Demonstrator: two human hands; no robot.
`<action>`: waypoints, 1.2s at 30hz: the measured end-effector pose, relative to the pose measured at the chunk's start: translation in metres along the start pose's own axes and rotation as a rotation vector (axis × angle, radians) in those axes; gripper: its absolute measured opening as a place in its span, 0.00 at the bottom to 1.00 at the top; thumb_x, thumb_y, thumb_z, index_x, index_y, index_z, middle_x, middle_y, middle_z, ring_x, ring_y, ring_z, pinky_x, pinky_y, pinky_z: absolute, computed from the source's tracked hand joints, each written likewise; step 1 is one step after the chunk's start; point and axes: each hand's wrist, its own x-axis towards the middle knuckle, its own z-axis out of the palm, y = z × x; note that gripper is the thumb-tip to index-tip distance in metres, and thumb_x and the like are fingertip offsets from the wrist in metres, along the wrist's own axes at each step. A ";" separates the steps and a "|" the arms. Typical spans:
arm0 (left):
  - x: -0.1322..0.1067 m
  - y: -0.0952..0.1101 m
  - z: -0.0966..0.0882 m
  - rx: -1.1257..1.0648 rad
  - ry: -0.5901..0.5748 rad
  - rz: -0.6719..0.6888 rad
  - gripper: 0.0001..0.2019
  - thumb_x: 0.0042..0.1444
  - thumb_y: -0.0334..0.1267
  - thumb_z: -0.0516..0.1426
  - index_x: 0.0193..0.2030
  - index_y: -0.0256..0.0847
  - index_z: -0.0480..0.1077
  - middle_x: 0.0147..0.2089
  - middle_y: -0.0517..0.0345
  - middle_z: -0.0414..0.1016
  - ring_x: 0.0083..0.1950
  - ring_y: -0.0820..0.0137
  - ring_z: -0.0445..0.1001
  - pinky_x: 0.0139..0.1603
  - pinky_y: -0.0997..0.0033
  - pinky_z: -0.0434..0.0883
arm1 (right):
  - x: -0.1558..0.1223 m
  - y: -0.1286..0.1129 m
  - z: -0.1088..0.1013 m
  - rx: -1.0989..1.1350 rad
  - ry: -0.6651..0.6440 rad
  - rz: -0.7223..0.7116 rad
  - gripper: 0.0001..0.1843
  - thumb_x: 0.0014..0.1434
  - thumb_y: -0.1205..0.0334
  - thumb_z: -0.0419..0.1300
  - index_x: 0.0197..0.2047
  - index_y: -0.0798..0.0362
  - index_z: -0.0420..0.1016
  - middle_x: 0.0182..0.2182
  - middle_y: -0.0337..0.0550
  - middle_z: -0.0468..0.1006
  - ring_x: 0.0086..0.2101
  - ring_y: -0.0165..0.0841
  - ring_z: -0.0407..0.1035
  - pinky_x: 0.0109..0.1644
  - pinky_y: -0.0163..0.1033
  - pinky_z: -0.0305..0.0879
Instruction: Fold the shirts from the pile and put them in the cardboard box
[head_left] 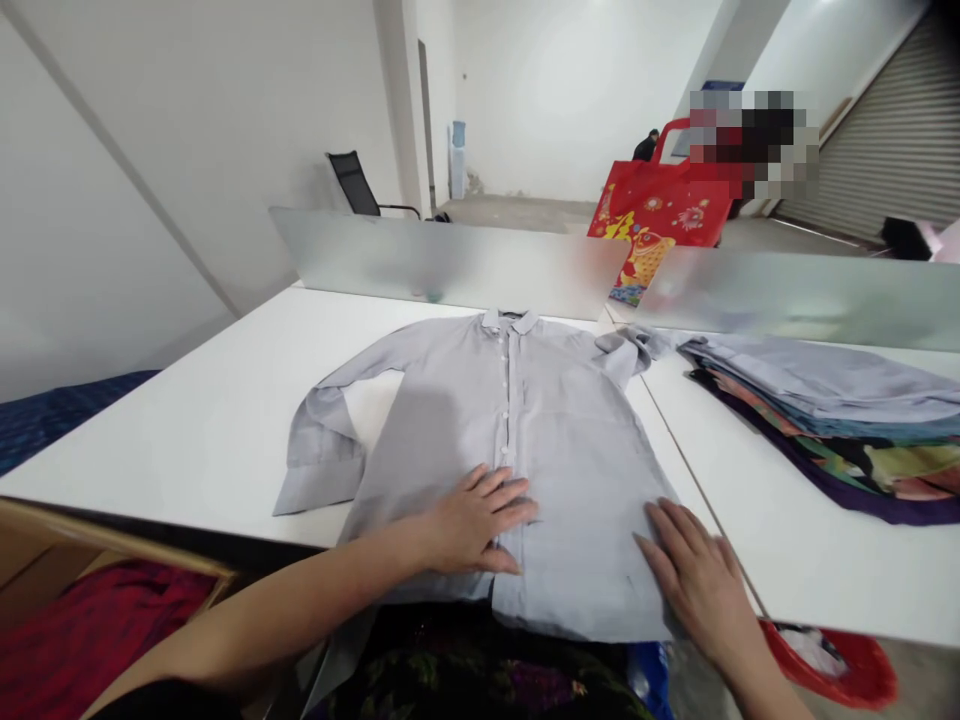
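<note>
A light grey button-up shirt [577,430] lies front side up on the white table, its collar toward the far side. Its sleeve on the left bends outward and down, while the one on the right is bunched near the shoulder. My left hand [480,520] rests flat on the lower front by the button line, fingers spread. At the shirt's lower right edge, my right hand [694,565] lies with fingers extended, touching the fabric. The lower hem hangs at the table's front edge.
A stack of folded clothes [832,410] sits on the right of the white table [187,400]. Frosted dividers [450,255] line the back, with a red bag [660,200] at their gap. Below left is a box with red cloth [112,620]; below right, a red bag [862,670].
</note>
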 end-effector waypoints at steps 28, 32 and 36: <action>0.074 -0.297 -0.076 0.332 0.404 -1.106 0.19 0.63 0.30 0.44 0.58 0.26 0.63 0.59 0.29 0.64 0.60 0.48 0.64 0.55 0.49 0.63 | 0.279 -0.056 0.063 0.208 -0.070 -0.152 0.27 0.68 0.47 0.46 0.63 0.50 0.67 0.64 0.49 0.64 0.63 0.48 0.56 0.65 0.60 0.50; 0.117 -0.250 -0.047 0.226 0.304 -0.609 0.21 0.65 0.41 0.49 0.61 0.35 0.64 0.67 0.39 0.61 0.68 0.53 0.57 0.65 0.52 0.58 | 0.294 -0.015 0.044 0.402 0.143 0.195 0.20 0.65 0.54 0.48 0.50 0.52 0.76 0.51 0.47 0.77 0.52 0.39 0.68 0.59 0.42 0.61; 0.156 -0.196 -0.007 0.146 0.208 -0.355 0.25 0.66 0.50 0.48 0.67 0.45 0.60 0.72 0.49 0.54 0.73 0.53 0.49 0.68 0.44 0.54 | 0.319 0.059 0.022 0.372 0.280 0.652 0.21 0.62 0.59 0.48 0.48 0.61 0.75 0.47 0.60 0.76 0.50 0.47 0.69 0.55 0.48 0.62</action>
